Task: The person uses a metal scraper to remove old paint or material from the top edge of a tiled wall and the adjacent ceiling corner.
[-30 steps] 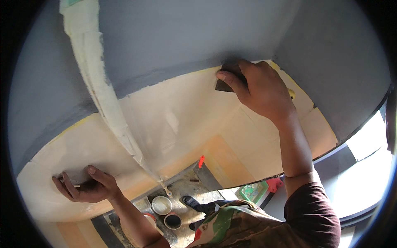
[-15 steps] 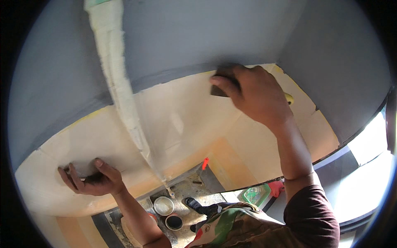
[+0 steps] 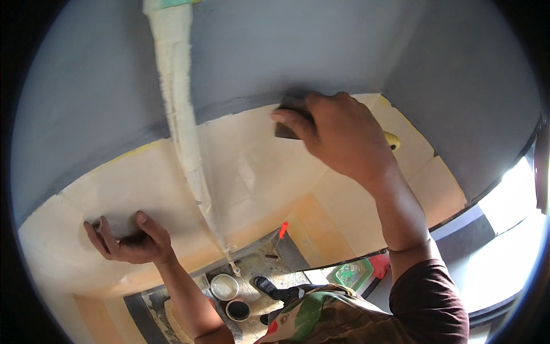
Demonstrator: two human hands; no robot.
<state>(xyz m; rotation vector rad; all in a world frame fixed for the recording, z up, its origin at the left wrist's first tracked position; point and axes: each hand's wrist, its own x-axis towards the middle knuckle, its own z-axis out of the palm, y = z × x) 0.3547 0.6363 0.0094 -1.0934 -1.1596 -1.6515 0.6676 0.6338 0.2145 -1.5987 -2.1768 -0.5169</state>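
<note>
My right hand [image 3: 344,135] is closed round a putty knife with a broad dark blade [image 3: 288,131]. The yellow end of its handle [image 3: 392,140] sticks out behind my wrist. The blade lies at the seam where grey wall coating [image 3: 275,46] meets cream tiles [image 3: 240,166]. Lower left, my left hand [image 3: 134,242] is palm up before the tiles, fingers bent and spread, with nothing visible in it. Its palm is shaded, and whether it touches the wall I cannot tell.
A pipe with a whitish wrap [image 3: 175,86] runs down the wall between my hands. On the floor stand a pale bucket [image 3: 224,286], a dark-filled bucket [image 3: 238,310] and a green basket [image 3: 352,274]. A red-handled tool [image 3: 283,229] is by the lower wall. Bright light enters at right.
My right hand with the putty knife has shifted a little left along the seam. My left hand has barely moved. The view has tilted slightly, so the pipe appears farther right.
</note>
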